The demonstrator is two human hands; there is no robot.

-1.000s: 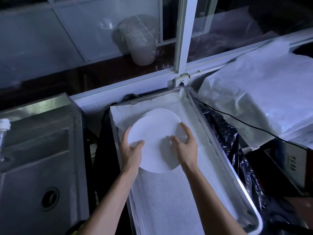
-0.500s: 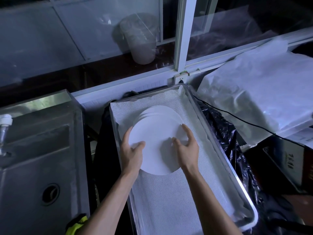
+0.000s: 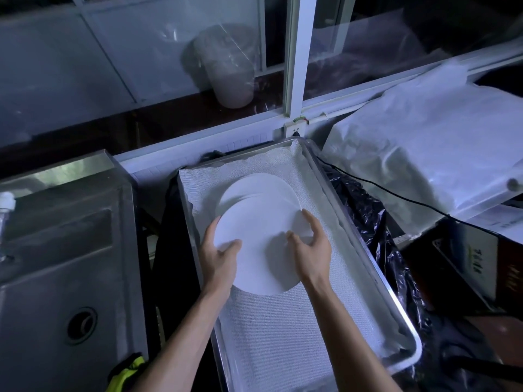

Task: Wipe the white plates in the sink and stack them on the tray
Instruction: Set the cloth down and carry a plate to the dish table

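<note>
Tray [image 3: 376, 281] lay right of sink [image 3: 65, 250], lined with white mat [image 3: 271, 335]. Plate stack [image 3: 254, 185] sat at tray's far end. Top plate [image 3: 254, 241] was offset toward person, overhanging stack. Left hand [image 3: 218, 258] and right hand [image 3: 312, 250] gripped opposite rims, fingers curled over edge. Advice: slide plate away until rims align, lower flat, release both hands together, avoid chipping.

Steel tray [image 3: 365, 250], white cloth liner [image 3: 277, 335], stacked white plates [image 3: 263, 193]

Three plates [image 3: 256, 244], one tray [image 3: 376, 281]
</note>
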